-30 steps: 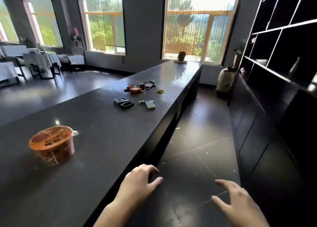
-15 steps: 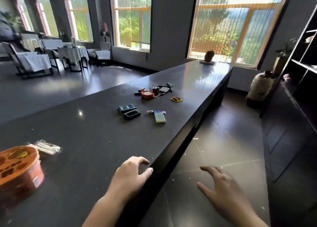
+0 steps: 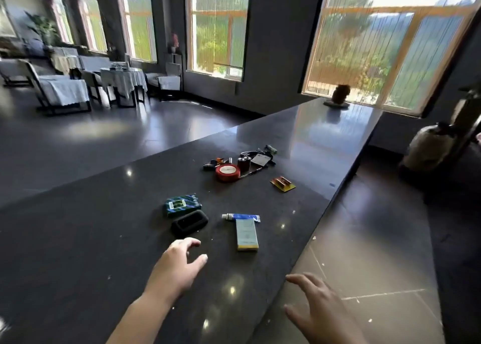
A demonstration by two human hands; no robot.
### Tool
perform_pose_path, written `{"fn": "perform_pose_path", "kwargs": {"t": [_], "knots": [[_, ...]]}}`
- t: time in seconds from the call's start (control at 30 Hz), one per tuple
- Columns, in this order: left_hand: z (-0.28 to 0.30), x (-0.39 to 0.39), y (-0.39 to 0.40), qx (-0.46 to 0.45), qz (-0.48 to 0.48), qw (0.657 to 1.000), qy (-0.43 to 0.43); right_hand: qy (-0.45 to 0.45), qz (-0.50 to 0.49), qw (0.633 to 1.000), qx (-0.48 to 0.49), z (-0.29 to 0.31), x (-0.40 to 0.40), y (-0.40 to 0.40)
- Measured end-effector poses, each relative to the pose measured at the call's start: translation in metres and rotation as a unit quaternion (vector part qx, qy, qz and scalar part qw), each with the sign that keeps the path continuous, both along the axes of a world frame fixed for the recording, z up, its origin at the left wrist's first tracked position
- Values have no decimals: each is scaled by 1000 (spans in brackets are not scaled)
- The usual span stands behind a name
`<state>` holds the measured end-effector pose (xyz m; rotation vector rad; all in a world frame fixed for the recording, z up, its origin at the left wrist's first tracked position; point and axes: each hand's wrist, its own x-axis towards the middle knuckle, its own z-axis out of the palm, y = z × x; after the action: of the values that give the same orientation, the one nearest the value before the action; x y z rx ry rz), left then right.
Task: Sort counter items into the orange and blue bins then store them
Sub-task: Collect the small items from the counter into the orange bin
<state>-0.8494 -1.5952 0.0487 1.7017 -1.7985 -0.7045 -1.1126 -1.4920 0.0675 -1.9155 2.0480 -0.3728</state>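
Counter items lie in two loose groups on the dark, glossy, speckled counter (image 3: 78, 252). Near group: a flat green patterned box (image 3: 182, 204) touching a black rounded-rectangular case (image 3: 189, 223) with a matte, rubbery look; just to the right, a small blue-and-white squeezed tube (image 3: 241, 217) lying across the far end of a slim pale-green carton (image 3: 246, 234). Far group: a red tape roll (image 3: 227, 172), a dark cylinder (image 3: 244, 163), a white card on a dark cord (image 3: 260, 159), and small blurred pieces; apart to the right, a flat gold packet (image 3: 282, 183). Left hand (image 3: 175, 268) hovers above the counter near the black case, fingers loosely curved, thumb apart, holding nothing. Right hand (image 3: 318, 308) is at the counter's edge, fingers spread and empty. No bin is in view.
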Motion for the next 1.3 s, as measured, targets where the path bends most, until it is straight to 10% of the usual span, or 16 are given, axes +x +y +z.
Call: {"fn": "perform_pose_path", "kwargs": {"t": [0.6, 1.0, 1.3], "knots": [[-66, -48, -171, 27, 205, 961, -185, -6, 196, 979, -47, 1, -80, -312], [-50, -86, -192, 29, 398, 913, -86, -22, 298, 954, -29, -16, -98, -423], [-27, -144, -265, -49, 320, 942, -91, -35, 314, 949, -16, -43, -95, -464]]}}
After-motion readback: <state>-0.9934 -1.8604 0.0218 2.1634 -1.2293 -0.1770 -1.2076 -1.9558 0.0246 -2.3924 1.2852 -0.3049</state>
